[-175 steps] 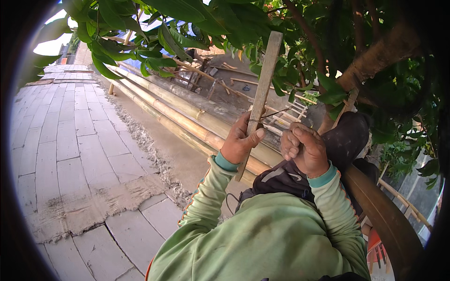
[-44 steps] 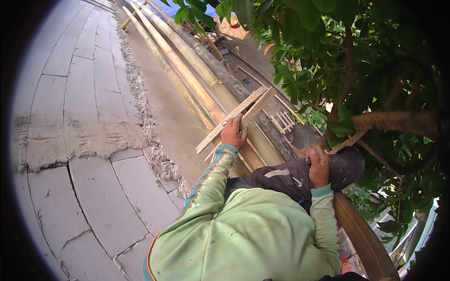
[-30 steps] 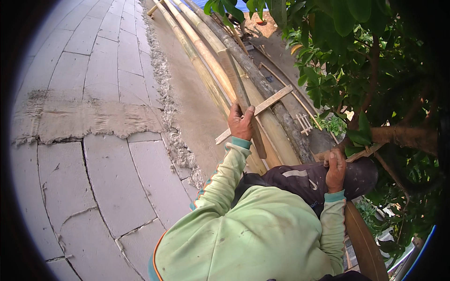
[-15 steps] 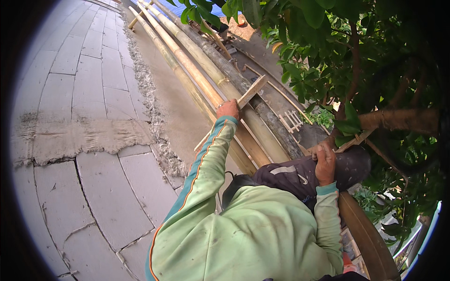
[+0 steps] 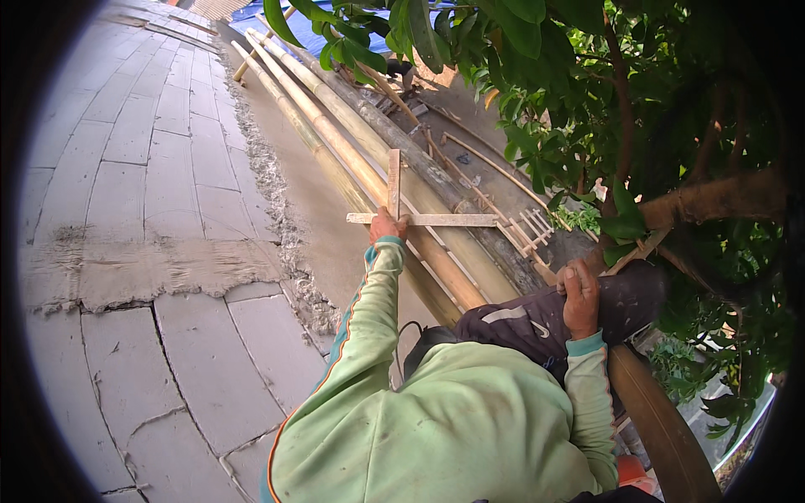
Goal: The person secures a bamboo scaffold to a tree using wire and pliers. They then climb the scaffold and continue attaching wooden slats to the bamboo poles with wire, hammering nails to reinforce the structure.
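My left hand (image 5: 388, 225) is closed round a T-shaped wooden piece (image 5: 449, 220), made of two pale strips, where the strips meet. One strip runs crosswise over the bamboo poles (image 5: 335, 134); the other points away from me. Whether the wood touches the poles, I cannot tell. My right hand (image 5: 580, 295) rests on my dark-trousered leg (image 5: 524, 323) with its fingers curled in. What those fingers hold, if anything, is hidden.
Grey blocks (image 5: 222, 360) with a mortar band (image 5: 168, 267) across them lie at left. A tree branch (image 5: 713, 205) and leaves crowd the right. Past the poles, on lower ground, lies a small wooden rack (image 5: 530, 228). A blue sheet (image 5: 289, 32) is at the far end.
The T-shaped wooden piece has turned in my left hand: its slanted strip now lies crosswise, and another strip points away. That hand has shifted slightly left. My right hand stays on the leg.
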`<state>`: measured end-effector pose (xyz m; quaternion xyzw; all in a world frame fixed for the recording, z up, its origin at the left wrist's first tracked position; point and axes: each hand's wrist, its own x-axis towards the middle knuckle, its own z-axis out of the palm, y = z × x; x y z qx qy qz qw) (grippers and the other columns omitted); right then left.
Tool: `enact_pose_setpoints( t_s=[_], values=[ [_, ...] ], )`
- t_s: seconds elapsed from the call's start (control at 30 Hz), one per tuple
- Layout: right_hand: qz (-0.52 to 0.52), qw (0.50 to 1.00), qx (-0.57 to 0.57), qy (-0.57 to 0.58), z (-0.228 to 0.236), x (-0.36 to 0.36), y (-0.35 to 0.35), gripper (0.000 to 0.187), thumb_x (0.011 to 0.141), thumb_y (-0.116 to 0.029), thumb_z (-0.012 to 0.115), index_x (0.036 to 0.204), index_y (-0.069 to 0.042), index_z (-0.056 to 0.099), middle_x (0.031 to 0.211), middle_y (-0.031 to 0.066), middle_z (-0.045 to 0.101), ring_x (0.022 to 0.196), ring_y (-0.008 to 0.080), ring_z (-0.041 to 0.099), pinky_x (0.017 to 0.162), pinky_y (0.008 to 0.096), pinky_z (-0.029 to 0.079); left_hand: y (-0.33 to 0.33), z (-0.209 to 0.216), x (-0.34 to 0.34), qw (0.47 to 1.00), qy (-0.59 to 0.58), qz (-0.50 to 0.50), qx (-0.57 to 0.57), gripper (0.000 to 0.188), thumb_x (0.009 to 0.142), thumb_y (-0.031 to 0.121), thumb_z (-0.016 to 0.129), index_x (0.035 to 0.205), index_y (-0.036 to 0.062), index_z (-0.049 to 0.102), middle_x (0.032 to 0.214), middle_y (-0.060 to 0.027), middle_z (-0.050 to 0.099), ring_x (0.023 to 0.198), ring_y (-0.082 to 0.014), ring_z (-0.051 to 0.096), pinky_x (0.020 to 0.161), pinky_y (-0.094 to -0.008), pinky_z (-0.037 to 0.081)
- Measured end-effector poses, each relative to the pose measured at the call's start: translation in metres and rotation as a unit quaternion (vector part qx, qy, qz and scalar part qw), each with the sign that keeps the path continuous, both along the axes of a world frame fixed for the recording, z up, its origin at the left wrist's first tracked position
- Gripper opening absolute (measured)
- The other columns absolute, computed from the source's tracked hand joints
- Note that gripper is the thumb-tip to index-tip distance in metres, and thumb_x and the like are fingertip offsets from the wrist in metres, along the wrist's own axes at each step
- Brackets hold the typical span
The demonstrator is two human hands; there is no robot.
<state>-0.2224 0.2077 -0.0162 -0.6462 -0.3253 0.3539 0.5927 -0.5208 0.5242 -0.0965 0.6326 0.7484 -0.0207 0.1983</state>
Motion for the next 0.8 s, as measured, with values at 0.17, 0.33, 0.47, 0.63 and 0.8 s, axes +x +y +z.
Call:
enact_pose_setpoints(
  t_s=[0.17, 0.33, 0.47, 0.63, 0.8],
  values=[
    [0.02, 0.997, 0.036, 0.07, -0.009, -0.003, -0.001, 0.033, 0.108, -0.028, 0.048, 0.083, -0.007, 0.048, 0.071, -0.0016, 0.044, 0.065, 0.0078, 0.038, 0.058, 0.0278, 0.033, -0.025, -0.008, -0.011, 0.962, -0.035, -0.253, 0.092, 0.045, 0.082, 0.028, 0.078, 0.123, 0.018, 0.062, 0.13, -0.012, 0.059, 0.112, -0.0386, 0.066, 0.091, -0.0511, 0.055],
    [0.025, 0.997, 0.031, 0.063, -0.011, -0.001, -0.002, 0.033, 0.108, -0.028, 0.048, 0.083, -0.007, 0.048, 0.072, -0.0013, 0.045, 0.065, 0.0079, 0.038, 0.058, 0.0277, 0.033, -0.012, -0.021, -0.011, 0.976, 0.024, -0.211, 0.051, 0.045, 0.083, 0.034, 0.079, 0.12, 0.015, 0.062, 0.127, -0.0124, 0.062, 0.109, -0.0391, 0.067, 0.091, -0.0502, 0.054],
    [0.006, 0.999, 0.016, 0.039, -0.004, 0.0, 0.002, 0.03, 0.107, -0.023, 0.049, 0.084, -0.004, 0.05, 0.07, 0.0006, 0.048, 0.064, 0.0092, 0.041, 0.058, 0.0285, 0.035, -0.013, -0.01, 0.001, 0.989, 0.014, -0.146, 0.028, 0.052, 0.081, 0.033, 0.082, 0.126, 0.018, 0.06, 0.122, -0.0133, 0.065, 0.113, -0.0391, 0.065, 0.092, -0.0501, 0.054],
    [0.012, 0.999, 0.011, 0.03, 0.002, 0.001, 0.001, 0.027, 0.106, -0.021, 0.049, 0.086, -0.003, 0.053, 0.068, 0.0017, 0.051, 0.063, 0.0102, 0.044, 0.059, 0.0293, 0.038, -0.013, -0.032, -0.01, 0.987, 0.052, -0.149, 0.02, 0.046, 0.082, 0.028, 0.081, 0.121, 0.0168, 0.059, 0.122, -0.0139, 0.064, 0.111, -0.0414, 0.066, 0.09, -0.0524, 0.054],
    [0.005, 1.0, 0.01, 0.021, -0.002, 0.0, 0.0, 0.027, 0.106, -0.021, 0.049, 0.087, -0.003, 0.054, 0.069, 0.0018, 0.052, 0.064, 0.0101, 0.045, 0.059, 0.029, 0.038, -0.019, -0.014, 0.001, 0.986, 0.043, -0.16, 0.034, 0.043, 0.083, 0.027, 0.08, 0.117, 0.0148, 0.058, 0.123, -0.0157, 0.062, 0.108, -0.0426, 0.066, 0.087, -0.0526, 0.055]
  ],
)
